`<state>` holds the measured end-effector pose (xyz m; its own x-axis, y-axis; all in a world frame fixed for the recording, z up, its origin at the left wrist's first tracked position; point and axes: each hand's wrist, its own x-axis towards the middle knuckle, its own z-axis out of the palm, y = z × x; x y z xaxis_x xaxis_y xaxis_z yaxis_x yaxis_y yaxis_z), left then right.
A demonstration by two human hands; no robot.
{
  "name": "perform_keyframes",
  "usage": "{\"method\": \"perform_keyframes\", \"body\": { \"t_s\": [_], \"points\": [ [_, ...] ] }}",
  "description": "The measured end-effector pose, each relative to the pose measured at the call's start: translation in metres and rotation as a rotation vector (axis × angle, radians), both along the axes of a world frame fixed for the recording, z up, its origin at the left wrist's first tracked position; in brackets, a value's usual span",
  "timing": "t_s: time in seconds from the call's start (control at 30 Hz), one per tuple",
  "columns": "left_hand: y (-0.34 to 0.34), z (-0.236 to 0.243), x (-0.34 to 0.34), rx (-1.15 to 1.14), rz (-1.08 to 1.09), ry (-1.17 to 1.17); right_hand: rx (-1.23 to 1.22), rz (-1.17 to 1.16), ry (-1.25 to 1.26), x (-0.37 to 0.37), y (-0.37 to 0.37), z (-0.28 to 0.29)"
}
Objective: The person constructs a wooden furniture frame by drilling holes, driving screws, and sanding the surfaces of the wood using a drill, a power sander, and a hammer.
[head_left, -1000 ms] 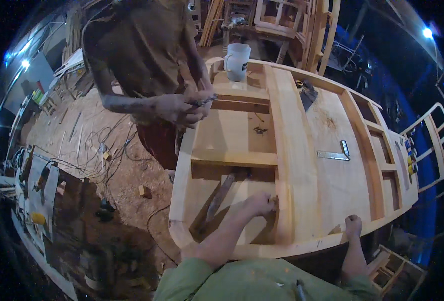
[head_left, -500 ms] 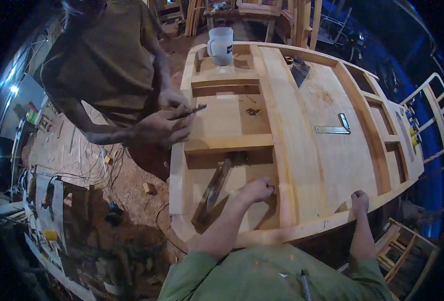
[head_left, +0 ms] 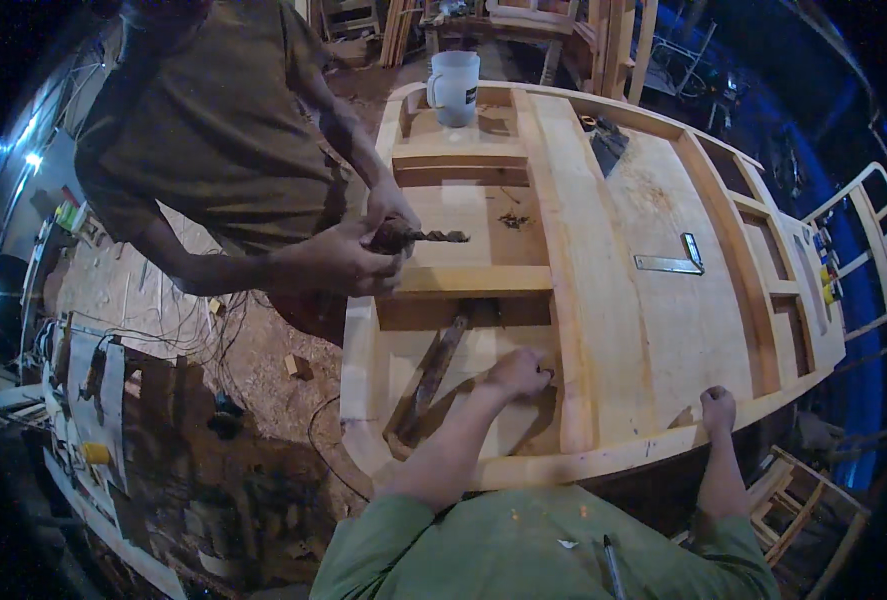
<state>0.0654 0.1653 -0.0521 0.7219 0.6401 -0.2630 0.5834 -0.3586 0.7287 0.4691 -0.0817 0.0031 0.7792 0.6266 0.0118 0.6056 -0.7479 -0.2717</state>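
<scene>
My left hand (head_left: 519, 373) is closed, its fingers curled, low inside the near-left compartment of a pale wooden frame (head_left: 443, 281). Anything within its fingers is hidden. Beside it a long dark wooden bar (head_left: 431, 375) leans slanting in the same compartment. My right hand (head_left: 718, 409) is curled closed at the frame's near rail (head_left: 653, 442), farther right; its palm side does not show. Across the frame on the left, a co-worker's two hands (head_left: 358, 250) hold a brown, rounded piece with a spiral drill bit (head_left: 441, 237) sticking out to the right.
A metal try square (head_left: 671, 263) lies on the wooden panel. A white jug (head_left: 453, 88) stands in the far-left compartment. A dark object (head_left: 608, 147) lies at the panel's far side. Dark scraps (head_left: 513, 219) sit in the middle-left compartment. Cables (head_left: 228, 335) trail over the littered floor.
The co-worker's hands have shifted right and toward me, and the spiral bit now shows more fully. My two hands stay nearly where they were; the view has shifted slightly.
</scene>
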Motion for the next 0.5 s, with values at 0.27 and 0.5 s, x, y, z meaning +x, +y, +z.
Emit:
{"method": "perform_keyframes", "body": {
  "t_s": [0.27, 0.5],
  "points": [
    [-0.002, -0.001, -0.001, -0.071, 0.050, -0.034, 0.030, 0.022, -0.001, -0.009, 0.001, 0.005],
    [-0.003, -0.003, -0.002, -0.082, 0.061, -0.100, 0.005, -0.009, -0.026, -0.017, 0.006, 0.012]
  ]
}}
